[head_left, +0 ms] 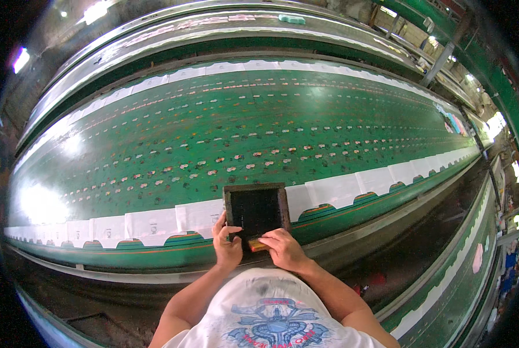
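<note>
A small screen-printing frame [285, 209] with a dark mesh and a worn border rests at the near edge of the long green table, over the white pieces. My left hand [228, 246] is closed at the frame's near left corner, thumb bent in toward the mesh. My right hand [284, 249] pinches a small squeegee [259, 244] with an orange-yellow strip, held at the near end of the frame. Whether its edge touches the mesh cannot be made out. White cut pieces [200, 218] lie overlapped in a row along the near edge, on both sides of the frame.
The green table [213, 119] carries rows of small coloured marks. A second row of white pieces [198, 71] follows its far edge. Beyond stands another long table [213, 33] with a pale green item [292, 19]. One more table [445, 301] lies to my right, past a dark aisle.
</note>
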A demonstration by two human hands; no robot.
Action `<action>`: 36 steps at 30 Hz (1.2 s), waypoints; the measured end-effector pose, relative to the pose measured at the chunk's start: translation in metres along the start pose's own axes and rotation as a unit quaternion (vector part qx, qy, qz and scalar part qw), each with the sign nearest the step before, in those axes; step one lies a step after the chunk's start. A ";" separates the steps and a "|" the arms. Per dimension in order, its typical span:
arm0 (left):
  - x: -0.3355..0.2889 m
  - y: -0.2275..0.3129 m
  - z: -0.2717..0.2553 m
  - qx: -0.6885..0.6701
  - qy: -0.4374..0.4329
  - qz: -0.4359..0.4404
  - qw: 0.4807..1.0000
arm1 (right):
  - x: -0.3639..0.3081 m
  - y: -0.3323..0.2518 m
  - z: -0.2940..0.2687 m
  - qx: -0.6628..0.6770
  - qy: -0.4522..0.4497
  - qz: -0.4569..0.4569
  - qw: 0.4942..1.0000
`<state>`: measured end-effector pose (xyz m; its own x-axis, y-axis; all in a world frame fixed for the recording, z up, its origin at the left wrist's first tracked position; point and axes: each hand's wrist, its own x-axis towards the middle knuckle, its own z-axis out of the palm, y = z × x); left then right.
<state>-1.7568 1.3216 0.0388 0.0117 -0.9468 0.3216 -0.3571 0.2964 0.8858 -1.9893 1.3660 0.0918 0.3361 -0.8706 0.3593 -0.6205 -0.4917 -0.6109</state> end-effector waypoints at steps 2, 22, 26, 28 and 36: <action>-0.003 0.003 0.029 0.005 -0.007 -0.002 1.000 | -0.019 0.021 -0.018 -0.009 0.015 0.003 1.000; -0.010 0.000 0.121 -0.098 0.023 -0.154 0.983 | -0.038 0.083 -0.097 0.000 -0.067 -0.071 0.995; -0.013 0.003 0.120 -0.115 0.028 -0.173 0.978 | -0.030 0.080 -0.093 -0.073 -0.087 -0.094 0.989; -0.016 -0.011 0.124 -0.167 0.044 -0.166 0.971 | -0.027 0.080 -0.090 -0.089 -0.106 -0.093 0.986; -0.013 0.000 0.123 -0.096 0.010 -0.160 0.982 | 0.013 0.103 -0.101 -0.063 -0.203 -0.005 0.977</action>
<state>-1.8714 1.3183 -0.0068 0.1136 -0.9933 0.0211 -0.1498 0.0039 0.9887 -2.1203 1.3056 0.1044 0.5799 -0.8137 0.0396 -0.6898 -0.5163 -0.5076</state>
